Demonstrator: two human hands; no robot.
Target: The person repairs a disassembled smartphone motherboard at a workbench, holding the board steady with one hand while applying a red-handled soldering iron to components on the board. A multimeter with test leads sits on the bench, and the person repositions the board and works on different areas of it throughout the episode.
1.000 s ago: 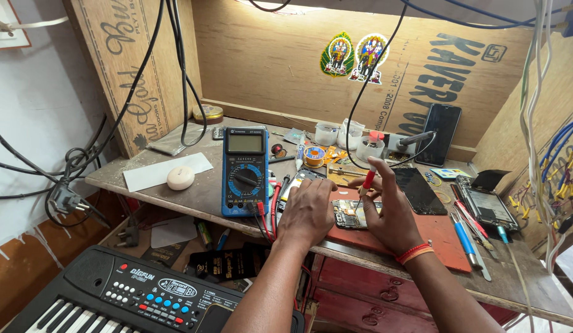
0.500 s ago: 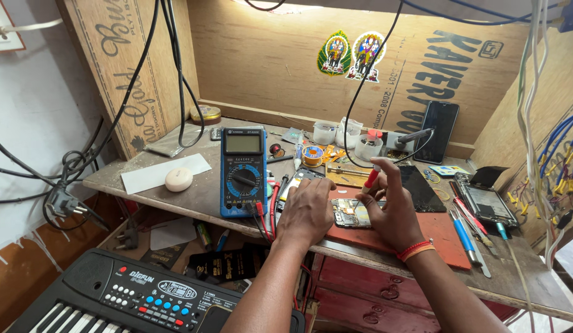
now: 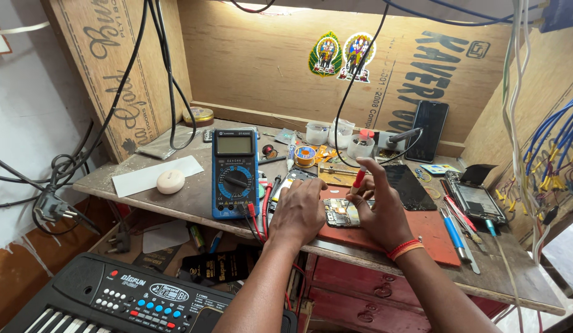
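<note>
An opened phone with its circuit board (image 3: 342, 213) exposed lies on a red work mat (image 3: 425, 237) at the bench's front. My left hand (image 3: 298, 209) rests knuckles-up on the phone's left end and pins it down. My right hand (image 3: 380, 213) grips a thin red-handled probe (image 3: 358, 180), its tip angled down onto the board. A blue multimeter (image 3: 235, 172) stands just left of my left hand, with red and black leads trailing from its lower edge.
A black phone (image 3: 431, 131) leans on the back wall. A cracked dark screen (image 3: 406, 185), another opened phone (image 3: 474, 200), and blue-handled tools (image 3: 453, 231) lie to the right. White containers (image 3: 336, 132) stand at the back. A keyboard (image 3: 132, 299) sits below left; cables hang overhead.
Both hands stay on the opened phone; the red-handled probe has shifted only slightly over the board.
</note>
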